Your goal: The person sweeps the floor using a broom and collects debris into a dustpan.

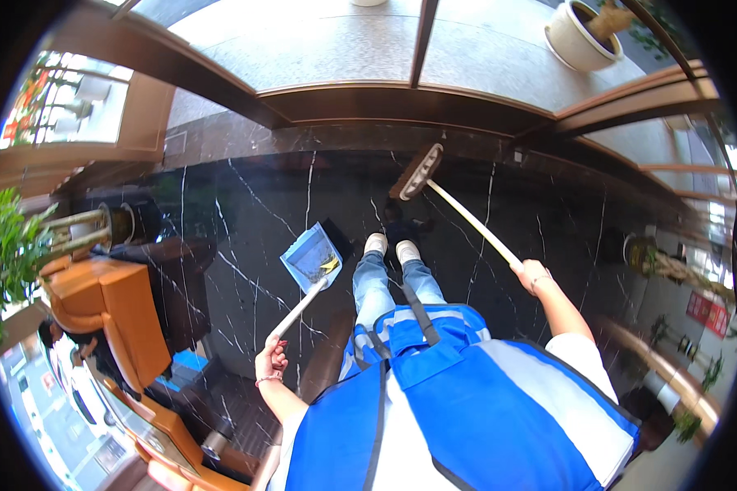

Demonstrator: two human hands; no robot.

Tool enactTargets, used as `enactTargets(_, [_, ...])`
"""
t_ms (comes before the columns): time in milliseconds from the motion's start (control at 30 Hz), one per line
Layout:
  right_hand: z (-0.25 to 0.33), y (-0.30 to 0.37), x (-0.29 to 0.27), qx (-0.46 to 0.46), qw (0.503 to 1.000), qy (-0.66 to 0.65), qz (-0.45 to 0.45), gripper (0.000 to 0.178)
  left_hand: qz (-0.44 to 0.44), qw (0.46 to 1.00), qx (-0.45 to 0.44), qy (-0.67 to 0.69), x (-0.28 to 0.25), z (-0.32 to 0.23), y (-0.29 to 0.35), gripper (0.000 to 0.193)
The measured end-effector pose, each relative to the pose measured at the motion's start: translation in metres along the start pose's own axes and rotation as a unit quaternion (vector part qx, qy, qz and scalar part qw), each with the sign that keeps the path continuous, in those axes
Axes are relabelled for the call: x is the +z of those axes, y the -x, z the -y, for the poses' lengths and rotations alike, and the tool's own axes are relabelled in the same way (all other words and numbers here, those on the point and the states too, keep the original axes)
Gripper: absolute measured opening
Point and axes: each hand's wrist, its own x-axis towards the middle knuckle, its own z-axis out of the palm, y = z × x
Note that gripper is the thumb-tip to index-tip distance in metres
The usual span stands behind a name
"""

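My left hand (272,360) is wrapped round the pale handle of a blue long-handled dustpan (301,255). The pan lies at floor level, left of my feet, with dark dirt and a small yellow scrap in it. Out to the right, my right hand (531,277) grips the end of a white broom handle. That broom (422,172) reaches forward and left to a head with brown bristles, near the foot of the window wall ahead. Broom head and dustpan are well apart. Whether the bristles touch the floor, I cannot tell.
Underfoot is a black floor (254,221) with white veins. Orange armchairs (106,307) stand at the left, with a potted plant (16,254) beyond them. Brown-framed glass panels (409,106) run across the far side. A large white planter (581,41) is behind the glass.
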Motion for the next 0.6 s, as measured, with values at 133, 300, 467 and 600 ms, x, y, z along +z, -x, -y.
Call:
enactTargets(133, [0.054, 0.04, 0.002, -0.031, 0.999, -0.038, 0.004, 0.041, 0.016, 0.995, -0.008, -0.093, 0.009, -0.035, -0.026, 0.019])
enactTargets(300, [0.127, -0.006, 0.006, -0.114, 0.99, 0.018, -0.081, 0.033, 0.042, 0.986, -0.03, -0.159, 0.006, -0.067, -0.037, 0.018])
enactTargets(467, [0.137, -0.065, -0.016, 0.019, 0.996, 0.068, -0.054, 0.033, 0.052, 0.98, -0.029, -0.189, 0.017, -0.082, -0.015, 0.019])
enactTargets(600, [0.065, -0.055, -0.023, 0.071, 0.995, 0.037, -0.051, 0.044, 0.059, 0.979, 0.043, -0.192, 0.04, -0.069, 0.019, 0.018])
